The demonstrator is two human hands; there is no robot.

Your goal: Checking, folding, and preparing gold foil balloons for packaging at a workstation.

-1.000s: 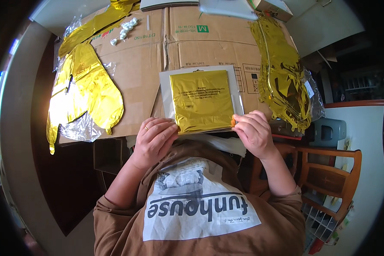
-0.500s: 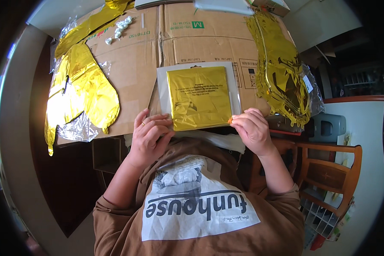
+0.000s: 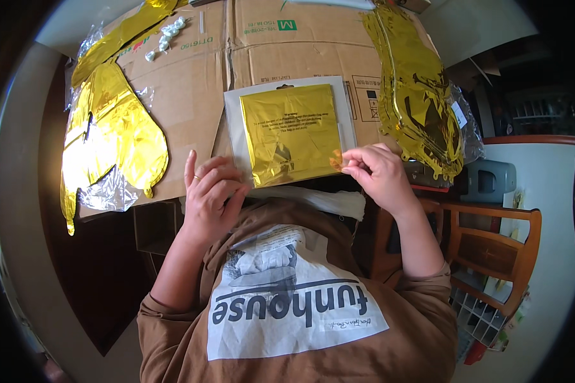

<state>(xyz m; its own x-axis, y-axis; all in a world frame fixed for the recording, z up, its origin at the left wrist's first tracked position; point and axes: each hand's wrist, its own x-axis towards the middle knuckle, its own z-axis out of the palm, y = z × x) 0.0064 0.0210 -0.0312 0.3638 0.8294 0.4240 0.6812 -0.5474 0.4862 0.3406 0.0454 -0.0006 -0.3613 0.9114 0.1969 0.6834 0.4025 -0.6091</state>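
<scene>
A flat clear packet point(image 3: 289, 131) with a folded gold foil sheet inside and a pale backing card lies at the table's near edge. My left hand point(image 3: 212, 196) is by its lower left corner, index finger raised and the others loosely bent and apart, slightly blurred; nothing shows in it. At the packet's lower right, my right hand point(image 3: 378, 175) pinches a small orange-brown translucent piece point(image 3: 336, 159) between thumb and forefinger. The piece is in front of the gold foil; whether it touches the packet I cannot tell.
Cardboard point(image 3: 185, 89) covers the table. Gold foil balloons lie flat at the left point(image 3: 118, 127) and right point(image 3: 415, 96), with crumpled clear wrap under them. Small white lumps point(image 3: 166, 35) lie at the far left. A wooden chair point(image 3: 492, 249) stands at the right.
My right hand has lifted slightly, and more of the orange-brown piece shows. My left hand has drawn a little left, its index finger now raised. The view has shifted slightly.
</scene>
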